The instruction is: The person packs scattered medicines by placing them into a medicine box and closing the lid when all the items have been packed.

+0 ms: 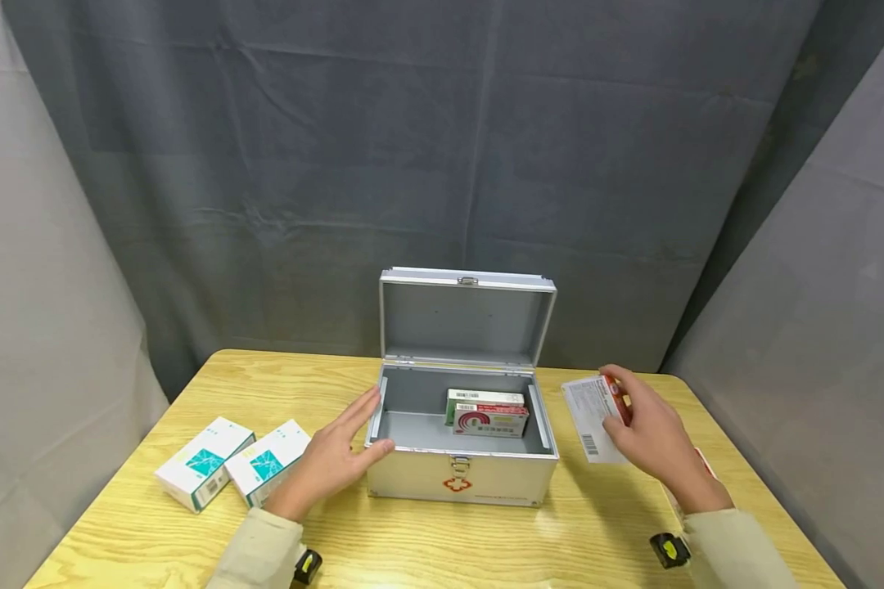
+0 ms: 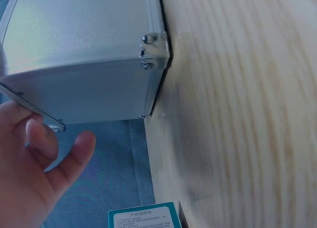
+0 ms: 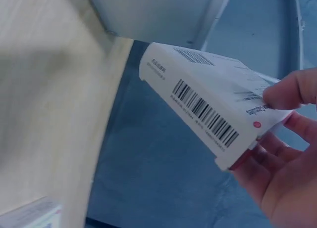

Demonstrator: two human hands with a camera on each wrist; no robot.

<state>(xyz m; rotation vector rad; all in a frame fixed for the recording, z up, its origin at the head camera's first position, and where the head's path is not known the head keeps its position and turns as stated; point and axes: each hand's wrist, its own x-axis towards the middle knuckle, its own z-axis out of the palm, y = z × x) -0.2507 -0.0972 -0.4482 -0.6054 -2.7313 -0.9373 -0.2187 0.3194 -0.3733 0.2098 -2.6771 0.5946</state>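
Currently, the right hand (image 1: 659, 433) pinches a white-and-red medicine box (image 1: 589, 417); left of it stands an open first-aid case (image 1: 412, 474), its rim touched by the outspread left hand (image 1: 331, 458) (two teal-and-white cartons (image 1: 205, 464) lie left of that hand).

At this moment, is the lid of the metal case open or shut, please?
Open: the lid stands raised at the back edge of the metal case, and two small boxes show inside.

Metal case (image 2: 89, 30) cropped above, teal-edged carton (image 2: 142, 218) cut off below
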